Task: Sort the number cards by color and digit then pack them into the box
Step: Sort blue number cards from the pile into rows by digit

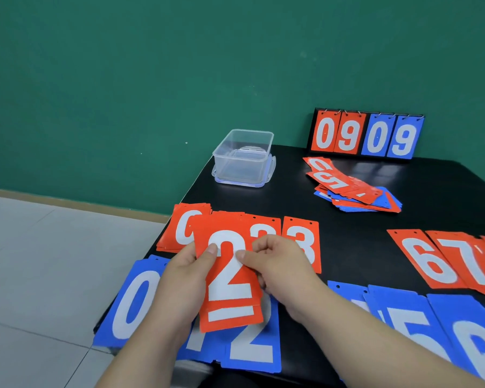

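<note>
Holding a small stack of red 2 cards (pixel 230 281) above the near edge of the black tabletop (pixel 291 191), both hands meet at the lower centre of the frame. The left hand (pixel 185 278) has its grip closed on the stack's left edge, thumb lying on the top card's face. The right hand (pixel 275 264) pinches the right edge between thumb and curled fingers. The cards in the stack are slightly offset, so a second white base stroke shows below the top digit.

Behind the hands runs a row of red cards: a red 0 pile (pixel 184 228) at the left, red 3 cards (pixel 303 245) just right of the stack, then, well apart at the right edge, a red 6 (pixel 423 259) and a red 7 (pixel 465 261). Along the bottom lie a blue 0 (pixel 132 303), a blue 2 (pixel 252 343) under the held stack, a blue 5 (pixel 415 326) and a blue 6 (pixel 471 340).

The clear plastic box (pixel 242 158) stands upright at the tabletop's far left corner, upper centre of the frame. To its right a mixed pile of red and blue cards (pixel 356 191) lies before a flip scoreboard (pixel 366 135) reading 09 09 against the green wall (pixel 123 79).
</note>
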